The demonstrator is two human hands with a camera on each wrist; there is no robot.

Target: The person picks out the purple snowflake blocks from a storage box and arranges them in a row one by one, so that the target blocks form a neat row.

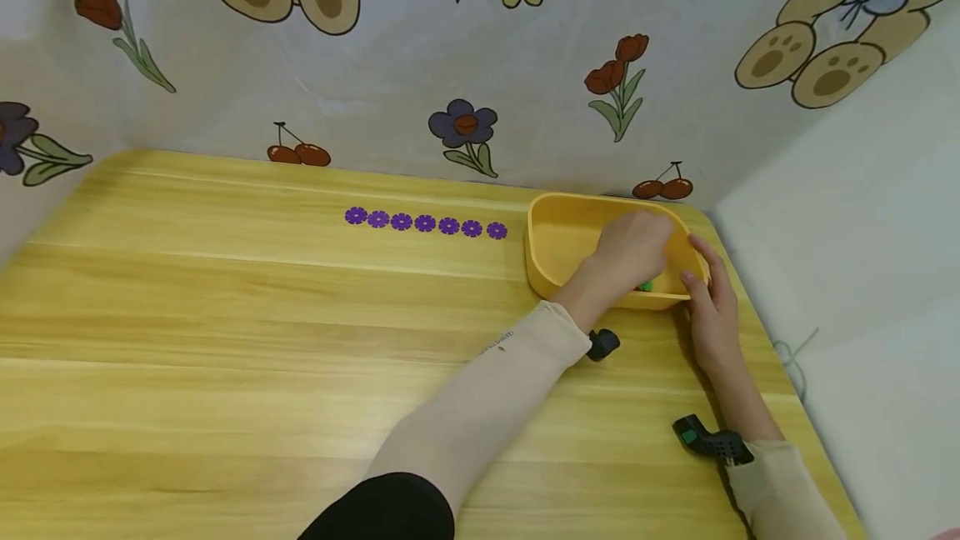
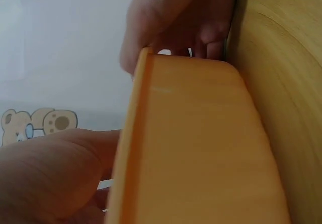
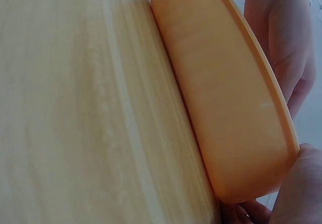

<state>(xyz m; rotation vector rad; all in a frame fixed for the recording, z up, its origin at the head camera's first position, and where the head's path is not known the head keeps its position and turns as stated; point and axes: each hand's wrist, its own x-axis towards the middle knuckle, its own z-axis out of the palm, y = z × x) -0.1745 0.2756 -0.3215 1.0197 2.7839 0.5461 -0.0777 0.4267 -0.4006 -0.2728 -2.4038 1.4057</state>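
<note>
A yellow plastic bin stands at the right of the table. My left hand reaches down into it, knuckles up, its fingertips hidden. A small green piece shows under that hand inside the bin. My right hand grips the bin's right end, thumb at the rim and fingers along the outside. From the right wrist, the bin's outer wall shows, with the right hand at its near corner. In the left wrist view, the left hand passes behind the rim.
Several purple snowflake discs lie in a straight row left of the bin. Behind the wooden table hangs a printed cloth. A white wall and a thin cord are beyond the right edge.
</note>
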